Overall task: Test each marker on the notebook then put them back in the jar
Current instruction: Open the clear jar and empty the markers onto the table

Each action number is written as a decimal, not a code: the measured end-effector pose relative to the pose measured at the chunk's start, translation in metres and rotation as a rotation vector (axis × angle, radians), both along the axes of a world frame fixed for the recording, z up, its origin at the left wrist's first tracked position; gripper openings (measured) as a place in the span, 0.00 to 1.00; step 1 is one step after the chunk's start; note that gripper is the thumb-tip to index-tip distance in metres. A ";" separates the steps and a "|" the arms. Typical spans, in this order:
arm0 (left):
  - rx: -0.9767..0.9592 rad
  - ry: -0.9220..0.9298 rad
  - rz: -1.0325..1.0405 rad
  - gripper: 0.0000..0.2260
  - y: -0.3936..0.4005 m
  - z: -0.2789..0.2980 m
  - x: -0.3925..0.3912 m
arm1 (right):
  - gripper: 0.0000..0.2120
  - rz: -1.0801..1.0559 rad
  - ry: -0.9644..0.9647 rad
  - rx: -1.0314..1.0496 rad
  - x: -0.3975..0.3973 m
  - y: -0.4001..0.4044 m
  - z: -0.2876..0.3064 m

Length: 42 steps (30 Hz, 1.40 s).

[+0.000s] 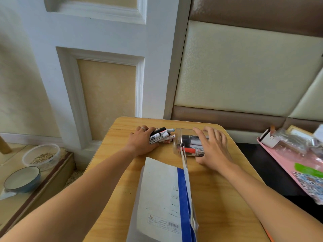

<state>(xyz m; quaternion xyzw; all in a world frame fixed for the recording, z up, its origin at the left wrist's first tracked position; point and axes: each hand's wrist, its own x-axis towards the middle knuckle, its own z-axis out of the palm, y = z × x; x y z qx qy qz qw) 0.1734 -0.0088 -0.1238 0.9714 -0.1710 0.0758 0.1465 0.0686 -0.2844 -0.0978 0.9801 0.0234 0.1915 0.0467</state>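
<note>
Markers (pixel 191 145) inside tipped clear jar (pixel 178 142).

left hand (pixel 139 142) gripping markers (pixel 161 136), right hand (pixel 212 148) holding tipped jar (pixel 187 144)

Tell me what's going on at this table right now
A person sits at a wooden table sorting markers. The left hand grips a bundle of markers lying on the tabletop. The right hand holds a clear plastic jar tipped on its side, with more markers inside. A notebook lies nearer the person, showing a few short ink strokes.
</note>
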 end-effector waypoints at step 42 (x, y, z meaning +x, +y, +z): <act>0.096 -0.189 -0.402 0.16 0.022 -0.001 -0.026 | 0.55 0.107 0.046 -0.006 0.007 0.005 0.006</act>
